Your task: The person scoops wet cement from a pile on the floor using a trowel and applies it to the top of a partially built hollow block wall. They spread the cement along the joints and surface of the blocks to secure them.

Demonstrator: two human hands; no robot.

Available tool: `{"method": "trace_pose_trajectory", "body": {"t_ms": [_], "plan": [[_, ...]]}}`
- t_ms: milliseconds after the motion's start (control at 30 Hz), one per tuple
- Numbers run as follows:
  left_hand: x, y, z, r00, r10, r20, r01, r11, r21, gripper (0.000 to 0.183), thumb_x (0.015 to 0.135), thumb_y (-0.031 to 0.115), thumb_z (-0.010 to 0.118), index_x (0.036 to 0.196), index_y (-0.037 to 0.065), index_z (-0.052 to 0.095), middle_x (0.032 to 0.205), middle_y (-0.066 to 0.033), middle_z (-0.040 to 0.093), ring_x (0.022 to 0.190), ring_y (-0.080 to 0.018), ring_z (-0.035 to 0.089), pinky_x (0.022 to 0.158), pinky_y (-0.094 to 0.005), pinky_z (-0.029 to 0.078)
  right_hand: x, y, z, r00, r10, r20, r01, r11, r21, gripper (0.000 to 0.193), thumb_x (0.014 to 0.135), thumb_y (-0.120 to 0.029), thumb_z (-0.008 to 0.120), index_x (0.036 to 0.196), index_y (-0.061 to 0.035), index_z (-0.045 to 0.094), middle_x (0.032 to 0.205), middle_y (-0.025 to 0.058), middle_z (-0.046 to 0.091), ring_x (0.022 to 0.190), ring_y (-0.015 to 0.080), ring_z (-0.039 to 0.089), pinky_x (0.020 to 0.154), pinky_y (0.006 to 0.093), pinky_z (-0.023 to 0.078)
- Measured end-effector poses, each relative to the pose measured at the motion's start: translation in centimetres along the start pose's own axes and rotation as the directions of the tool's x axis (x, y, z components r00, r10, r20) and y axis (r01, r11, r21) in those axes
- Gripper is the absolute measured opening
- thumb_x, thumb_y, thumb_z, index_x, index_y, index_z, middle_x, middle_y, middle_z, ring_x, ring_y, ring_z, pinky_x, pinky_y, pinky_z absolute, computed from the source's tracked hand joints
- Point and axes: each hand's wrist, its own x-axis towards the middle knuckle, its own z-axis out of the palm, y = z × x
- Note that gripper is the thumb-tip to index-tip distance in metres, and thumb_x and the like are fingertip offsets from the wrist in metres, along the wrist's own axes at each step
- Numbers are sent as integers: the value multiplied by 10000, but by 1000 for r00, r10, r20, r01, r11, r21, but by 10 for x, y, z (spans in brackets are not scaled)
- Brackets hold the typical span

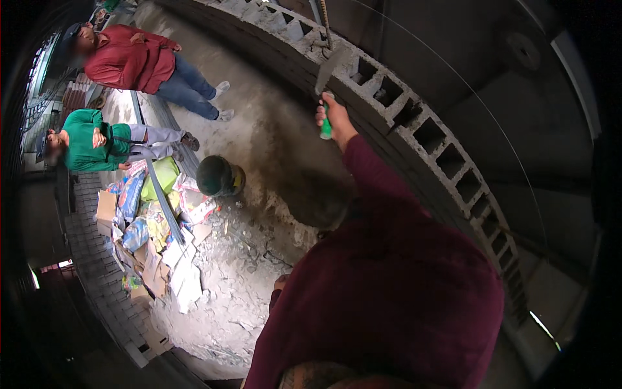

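Left hand [281,282] mostly hidden by maroon clothing [376,285]; can't tell finger state. Right hand [335,115]: fingers wrapped closed round trowel [327,72] handle, green butt below fist, blade above, near hollow-block wall [383,111]; contact unclear.

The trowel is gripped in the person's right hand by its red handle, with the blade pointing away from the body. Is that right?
Not quite: the head view shows that the trowel has a green handle, not a red one. It is gripped in the right hand, blade pointing away from the body.
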Motion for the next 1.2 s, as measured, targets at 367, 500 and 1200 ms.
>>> {"method": "trace_pose_trajectory", "body": {"t_ms": [367,500,1200], "plan": [[-10,2,15,997,29,-78,-29,1000,-2,194,852,211,550,932,53,629,794,-42,636,724,-140,572,694,-267,465,-36,14,17,999,-8,-39,2,986,-165,176,892,-278,500,843,-133,413,584,-14,417,464,94,405,419,259,357],[-18,14,20,997,57,-59,-69,969,-238,162,843,131,522,936,46,626,801,-40,627,716,-142,573,693,-265,468,-33,36,33,998,66,8,-60,941,-333,187,880,-292,522,868,-123,443,589,-9,429,469,99,424,412,271,384],[-39,-18,31,986,6,-169,-8,1000,-7,275,803,203,613,1025,42,616,908,-70,652,840,-159,593,751,-285,471,141,-20,132,871,-178,-459,240,967,80,258,906,-315,439,933,-59,449,694,81,498,510,190,494,450,360,434]]}}
